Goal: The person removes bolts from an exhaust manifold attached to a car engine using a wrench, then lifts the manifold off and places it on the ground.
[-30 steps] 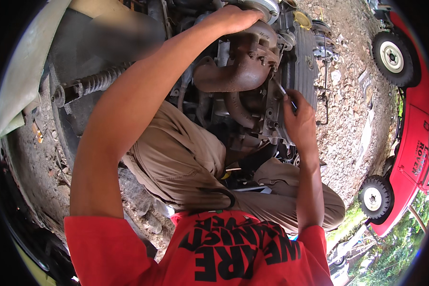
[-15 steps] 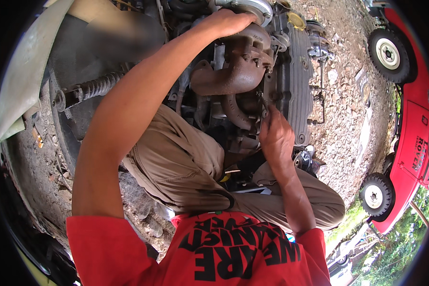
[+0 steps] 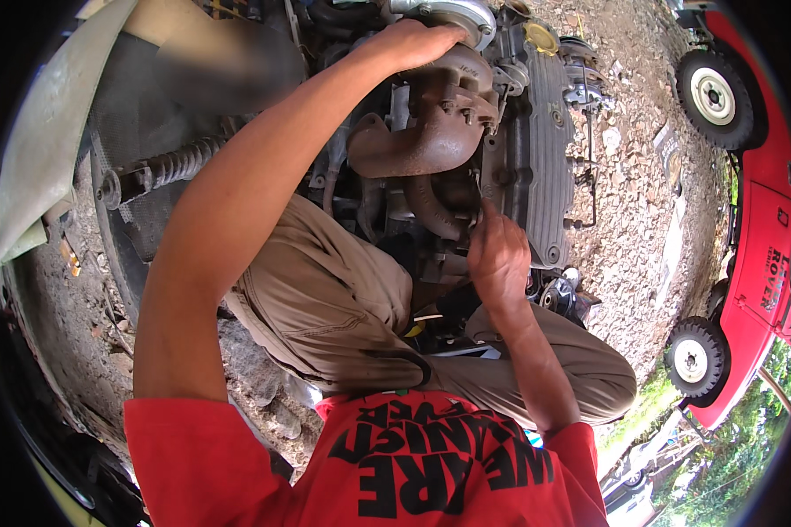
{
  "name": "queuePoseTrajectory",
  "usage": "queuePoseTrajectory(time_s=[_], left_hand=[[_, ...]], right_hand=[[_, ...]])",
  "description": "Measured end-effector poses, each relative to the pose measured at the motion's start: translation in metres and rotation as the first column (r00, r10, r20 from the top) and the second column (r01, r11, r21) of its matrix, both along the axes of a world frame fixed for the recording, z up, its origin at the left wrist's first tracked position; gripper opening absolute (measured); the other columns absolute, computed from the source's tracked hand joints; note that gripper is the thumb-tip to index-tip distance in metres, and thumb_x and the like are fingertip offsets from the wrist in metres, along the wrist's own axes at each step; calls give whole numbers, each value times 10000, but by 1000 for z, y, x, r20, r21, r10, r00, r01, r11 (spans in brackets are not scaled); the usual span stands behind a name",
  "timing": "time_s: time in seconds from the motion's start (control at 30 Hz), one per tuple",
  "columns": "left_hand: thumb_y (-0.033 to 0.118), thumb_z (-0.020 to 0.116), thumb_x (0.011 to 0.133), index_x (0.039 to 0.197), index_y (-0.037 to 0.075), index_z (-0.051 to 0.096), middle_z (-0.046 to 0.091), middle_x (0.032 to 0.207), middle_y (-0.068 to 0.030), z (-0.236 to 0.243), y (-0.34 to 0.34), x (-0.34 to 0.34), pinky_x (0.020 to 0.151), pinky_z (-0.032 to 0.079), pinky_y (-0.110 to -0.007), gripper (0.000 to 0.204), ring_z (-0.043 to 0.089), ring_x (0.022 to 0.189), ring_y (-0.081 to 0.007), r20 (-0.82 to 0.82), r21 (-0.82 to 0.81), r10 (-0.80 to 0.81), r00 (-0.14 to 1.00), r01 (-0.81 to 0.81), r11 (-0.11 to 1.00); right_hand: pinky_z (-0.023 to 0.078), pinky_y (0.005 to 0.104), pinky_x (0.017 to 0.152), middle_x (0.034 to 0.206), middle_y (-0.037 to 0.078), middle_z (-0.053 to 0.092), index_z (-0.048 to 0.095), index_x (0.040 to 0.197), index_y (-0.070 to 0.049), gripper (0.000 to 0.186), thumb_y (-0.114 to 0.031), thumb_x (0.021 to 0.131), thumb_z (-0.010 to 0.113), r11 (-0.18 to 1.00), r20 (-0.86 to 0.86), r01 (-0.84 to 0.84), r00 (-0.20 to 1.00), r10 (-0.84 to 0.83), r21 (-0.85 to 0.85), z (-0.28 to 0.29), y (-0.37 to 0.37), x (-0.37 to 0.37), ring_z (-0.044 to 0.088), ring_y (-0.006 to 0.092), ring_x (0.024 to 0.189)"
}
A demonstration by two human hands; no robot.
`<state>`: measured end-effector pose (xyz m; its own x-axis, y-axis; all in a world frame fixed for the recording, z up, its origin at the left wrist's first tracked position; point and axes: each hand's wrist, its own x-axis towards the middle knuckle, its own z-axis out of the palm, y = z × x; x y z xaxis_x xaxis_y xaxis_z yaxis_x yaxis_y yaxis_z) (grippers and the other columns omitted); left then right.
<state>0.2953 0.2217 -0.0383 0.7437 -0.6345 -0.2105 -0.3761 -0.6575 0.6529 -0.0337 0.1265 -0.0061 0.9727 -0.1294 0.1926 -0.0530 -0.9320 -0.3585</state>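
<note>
At the top, my left hand (image 3: 413, 44) curls over the turbocharger (image 3: 479, 19), whose silver housing meets a rusty brown pipe. Its fingertips are partly hidden. Below lies the cast exhaust manifold (image 3: 422, 147), with bolts at its upper flange and a second curved branch (image 3: 429, 211) under it. My right hand (image 3: 499, 255) is closed beside that lower branch, at the edge of the ribbed black engine cover (image 3: 540, 167). Its thumb and index finger pinch something thin near the flange, too dark and small to name.
A yellow oil cap (image 3: 540, 37) sits atop the engine. To the left are a coil spring (image 3: 180, 162) and a pale panel (image 3: 48, 132). Gravel (image 3: 628, 176) covers the ground at right, and a red off-road vehicle (image 3: 769, 211) stands beyond. My bent knees flank the work.
My right hand has shifted slightly left and turned at the lower manifold branch. My left hand stays on the turbocharger; the whole view has drifted a little.
</note>
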Motion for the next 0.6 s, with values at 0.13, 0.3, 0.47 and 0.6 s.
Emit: queuePoseTrajectory(time_s=[0.13, 0.3, 0.47, 0.6], left_hand=[[568, 371, 964, 1358, 360, 560, 555, 1387, -207, -2, 2, 0, 1045, 417, -468, 484, 533, 1259, -402, 16, -8, -27, 999, 27, 1000], [577, 383, 949, 1349, 345, 570, 549, 1401, -192, 1, 1, 1, 1044, 415, -461, 498, 538, 1256, -394, -85, -9, 67, 994, -68, 998], [575, 393, 944, 1340, 315, 581, 575, 1372, -187, 12, 1, -6, 1040, 418, -452, 510, 544, 1251, -385, -72, -10, 21, 997, -22, 1000], [580, 400, 940, 1341, 319, 580, 598, 1342, -192, 1, 2, 3, 1036, 423, -453, 511, 549, 1243, -386, 21, -50, -93, 995, 94, 994]], right_hand=[[510, 433, 674, 778, 153, 630, 629, 1125, 50, 275, 0, 854, 621, 1000, 39, -21, 999, 22, -7, 3, -4, 6, 630, 331, 700], [521, 450, 724, 855, 189, 662, 610, 1169, 30, 281, -9, 890, 606, 999, -20, -16, 1000, 16, 40, 9, -4, 9, 649, 371, 776], [522, 455, 715, 860, 191, 664, 609, 1173, 21, 286, -12, 889, 607, 1000, -28, -16, 999, 17, 26, 10, -6, 7, 651, 372, 774], [522, 459, 701, 848, 191, 659, 607, 1180, 16, 293, -14, 889, 608, 999, -30, -21, 999, 22, 45, 11, -4, 9, 649, 371, 760]])
